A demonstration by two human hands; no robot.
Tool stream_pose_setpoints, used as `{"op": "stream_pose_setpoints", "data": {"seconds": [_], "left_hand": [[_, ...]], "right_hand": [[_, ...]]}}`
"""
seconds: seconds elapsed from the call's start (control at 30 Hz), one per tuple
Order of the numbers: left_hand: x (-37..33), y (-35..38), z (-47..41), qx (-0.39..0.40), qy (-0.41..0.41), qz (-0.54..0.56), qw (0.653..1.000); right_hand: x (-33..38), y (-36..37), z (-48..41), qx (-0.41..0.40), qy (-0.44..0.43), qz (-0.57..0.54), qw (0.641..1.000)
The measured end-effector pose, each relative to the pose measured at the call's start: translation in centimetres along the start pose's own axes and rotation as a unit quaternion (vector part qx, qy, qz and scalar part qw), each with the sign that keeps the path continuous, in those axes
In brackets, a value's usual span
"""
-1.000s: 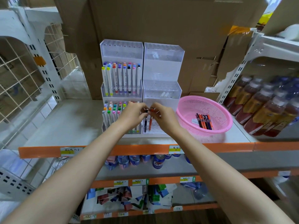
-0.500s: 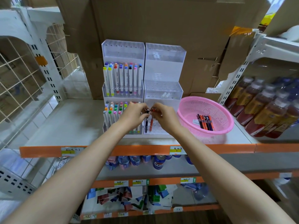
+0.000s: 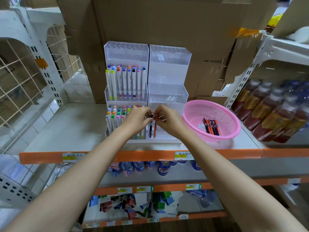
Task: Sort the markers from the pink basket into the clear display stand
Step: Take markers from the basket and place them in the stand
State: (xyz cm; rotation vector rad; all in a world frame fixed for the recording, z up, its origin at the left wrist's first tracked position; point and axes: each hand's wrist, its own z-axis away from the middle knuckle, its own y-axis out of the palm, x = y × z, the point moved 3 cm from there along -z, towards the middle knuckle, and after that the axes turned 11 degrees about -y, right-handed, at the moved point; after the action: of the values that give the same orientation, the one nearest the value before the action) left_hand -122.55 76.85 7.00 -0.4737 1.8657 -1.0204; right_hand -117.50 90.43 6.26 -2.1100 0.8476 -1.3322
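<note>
The left hand (image 3: 137, 118) and the right hand (image 3: 168, 120) come together at the lowest, nearest step of the clear display stand (image 3: 169, 56), with their fingertips almost touching each other. The left hand pinches the top end of a black marker (image 3: 151, 128) with curled fingers. The right hand pinches in the same manner the top of an orange marker (image 3: 155, 131), which is just to the right of the black one. Both markers stand upright, side by side, at the left edge of the right half of the stand; if their lower ends sit fully in the holes, I cannot tell. The left half of the stand carries white markers with coloured caps (image 3: 125, 82) in its middle step, and more of them in its lowest step, partly behind the left hand. The pink basket (image 3: 217, 107) stands on the same shelf (image 3: 75, 124), to the right of the stand and near it. On its bottom lies a small bunch of markers (image 3: 212, 126), orange and dark ones, close together. Far to the right are bottles of dark drink (image 3: 275, 111). Cardboard boxes (image 3: 167, 22) rise behind the stand. Blue cans (image 3: 163, 168) are on the shelf below.
</note>
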Motion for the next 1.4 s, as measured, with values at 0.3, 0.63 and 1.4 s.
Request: {"op": "stream_pose_setpoints", "data": {"seconds": [0.3,0.63,1.4], "left_hand": [[-0.1,-0.1,0.1,0.004,0.002,0.013,1.000],[-0.2,-0.5,-0.1,0.024,0.013,-0.004,1.000],[-3.2,-0.8,-0.7,0.018,0.129,-0.084,0.988]], "right_hand": [[-0.5,-0.4,-0.2,-0.007,0.028,-0.052,0.998],[-0.4,-0.6,-0.1,-0.035,0.033,-0.085,0.995],[-0.8,-3.5,1.2,-0.037,0.007,0.056,0.998]]}}
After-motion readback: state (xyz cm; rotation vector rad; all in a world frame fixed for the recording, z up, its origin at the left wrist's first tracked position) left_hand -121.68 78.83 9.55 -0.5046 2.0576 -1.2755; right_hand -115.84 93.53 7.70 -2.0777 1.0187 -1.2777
